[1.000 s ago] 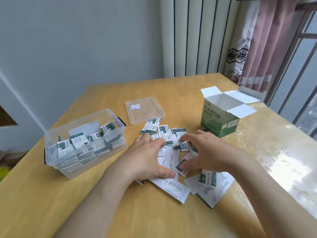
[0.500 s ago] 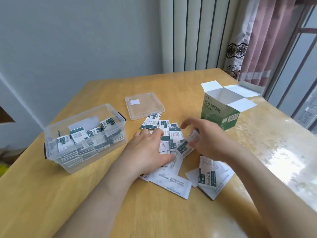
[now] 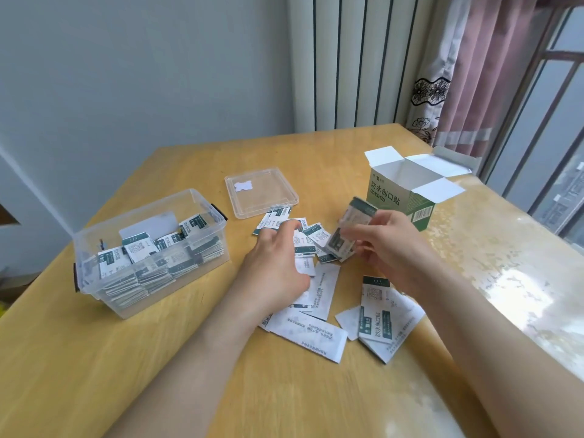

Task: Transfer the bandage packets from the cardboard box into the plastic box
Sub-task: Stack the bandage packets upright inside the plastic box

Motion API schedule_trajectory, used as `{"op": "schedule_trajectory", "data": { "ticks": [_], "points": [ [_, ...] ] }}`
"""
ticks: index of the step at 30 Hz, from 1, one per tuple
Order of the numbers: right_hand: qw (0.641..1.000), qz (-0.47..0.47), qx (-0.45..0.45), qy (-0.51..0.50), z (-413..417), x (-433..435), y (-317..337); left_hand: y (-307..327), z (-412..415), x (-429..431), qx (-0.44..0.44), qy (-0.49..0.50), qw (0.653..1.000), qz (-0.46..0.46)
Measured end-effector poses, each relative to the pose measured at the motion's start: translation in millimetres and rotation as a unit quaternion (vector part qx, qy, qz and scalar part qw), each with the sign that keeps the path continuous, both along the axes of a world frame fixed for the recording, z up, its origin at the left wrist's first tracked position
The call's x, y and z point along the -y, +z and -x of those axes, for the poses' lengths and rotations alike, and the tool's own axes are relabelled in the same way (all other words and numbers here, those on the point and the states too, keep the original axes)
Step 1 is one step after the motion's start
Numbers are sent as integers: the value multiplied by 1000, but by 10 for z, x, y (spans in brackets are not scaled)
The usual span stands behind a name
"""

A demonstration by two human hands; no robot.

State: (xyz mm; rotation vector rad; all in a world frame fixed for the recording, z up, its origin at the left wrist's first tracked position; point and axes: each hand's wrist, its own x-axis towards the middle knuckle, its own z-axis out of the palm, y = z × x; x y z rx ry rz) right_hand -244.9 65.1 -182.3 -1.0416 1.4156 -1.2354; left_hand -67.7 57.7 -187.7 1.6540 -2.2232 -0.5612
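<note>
Presently, item by item: one plastic box (image 3: 142,207), clear-walled and unlidded, is standing at the left of the table (image 3: 158,374), open so that packets can go straight in; it is already holding many bandage packets in leaning rows, too many and too overlapped to count. One lid (image 3: 261,192), clear, is lying flat just behind the heap, probably set aside to keep the box mouth free. One cardboard box (image 3: 398,200), green with white flaps, is standing upright at the right with all four flaps splayed; what shows of its inside is looking empty, which suggests its contents are now lying on the table. One heap of loose packets (image 3: 311,235), small, white and green, is lying between the two boxes; about ten are showing, with more hidden under the hands. Nearer the person, long packets (image 3: 308,338) are lying overlapped, five or six as far as the edges can be told apart. One right hand (image 3: 388,245) is holding one held stack (image 3: 350,229) off the table, fingers and thumb curled round its lower end, the stack tilting upright, seemingly for squaring the edges before it goes across; the number of packets in it is too blurred to count. One left hand (image 3: 275,263) is lying palm-down over the heap, fingers bent onto the packets, apparently gathering them; whether it is pinching any cannot be told. Judged overall, the transfer is looking well advanced, with the table heap remaining.
</note>
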Motion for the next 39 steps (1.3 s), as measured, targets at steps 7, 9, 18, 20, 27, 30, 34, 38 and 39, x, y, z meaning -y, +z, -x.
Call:
{"op": "schedule_trajectory", "data": {
  "ticks": [7, 9, 18, 20, 27, 30, 34, 38, 39],
  "points": [
    [971, 23, -239, 9, -125, 6, -70, -7, 30, 68, -167, 25, 982, -86],
    [976, 24, -214, 33, -169, -10, -86, 13, -3, 78, -198, 21, 975, -100],
    [995, -31, 13, 96, -213, -66, -33, 87, -35, 66, -144, 82, 986, 15],
    [987, -53, 115, 95, -202, -69, 6, 168, -84, 72, -114, 116, 984, 74],
    [939, -81, 307, 129, -348, -99, 7, 128, 109, -118, -58, -40, 959, 273],
    [932, -73, 320, 157, -421, -100, -37, 47, 214, -170, -53, -72, 973, 213],
    [925, -87, 337, 152, -349, -91, -22, 42, 160, -113, -147, -78, 980, 106],
    [928, -84, 340, 128, -335, -88, -16, 19, 176, -107, -124, -63, 974, 176],
    [930, -83, 337, 121, -335, -83, -24, 1, 179, -95, -115, -66, 969, 207]
  ]
}}
